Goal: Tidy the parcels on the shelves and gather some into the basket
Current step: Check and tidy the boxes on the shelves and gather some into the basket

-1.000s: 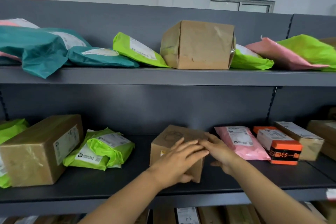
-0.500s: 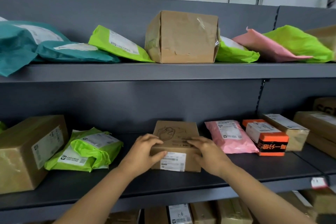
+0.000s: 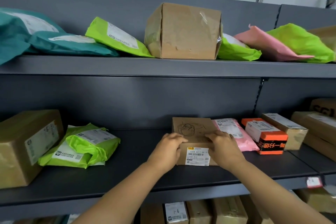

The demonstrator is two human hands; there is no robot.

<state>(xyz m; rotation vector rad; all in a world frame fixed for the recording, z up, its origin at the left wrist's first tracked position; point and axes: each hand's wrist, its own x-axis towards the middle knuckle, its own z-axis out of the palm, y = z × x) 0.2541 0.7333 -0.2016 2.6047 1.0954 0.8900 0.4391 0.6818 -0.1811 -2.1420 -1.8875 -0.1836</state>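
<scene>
Squaring up a parcel on the middle shelf (image 3: 127, 174) is how this reads, so let's sweep across. Far out to the left of the fingers sits a big brown carton (image 3: 27, 143). Just beside it is a crumpled lime-green mailer (image 3: 81, 145), and both are well apart from the action.

Now the left hand (image 3: 168, 151): its fingers (image 3: 177, 137) are curled close together over the near left corner of the small cardboard box (image 3: 194, 129), with the palm against the box's left side. Between the two hands the white barcode label (image 3: 198, 156) faces out on the front. Over to the right hand (image 3: 224, 151): its fingers (image 3: 213, 135) are bent and bunched across the top front edge, and the palm covers the right front corner.

So both hands clamp the box. It lies flat on the shelf, its sketched top stretching away behind the fingertips towards the back panel. Just beyond the right-hand fingers a pink mailer (image 3: 232, 132) lies hard by the box's right side, touching or not, I can't tell. Further right is an orange-and-white box (image 3: 265, 136).

To do this step well, I'd say use even pressure from both sides and slide rather than lift. Leave the label facing the aisle, and mind the right edge doesn't ride up onto the pink mailer. No basket in view, so gathering looks like a later job.
</scene>
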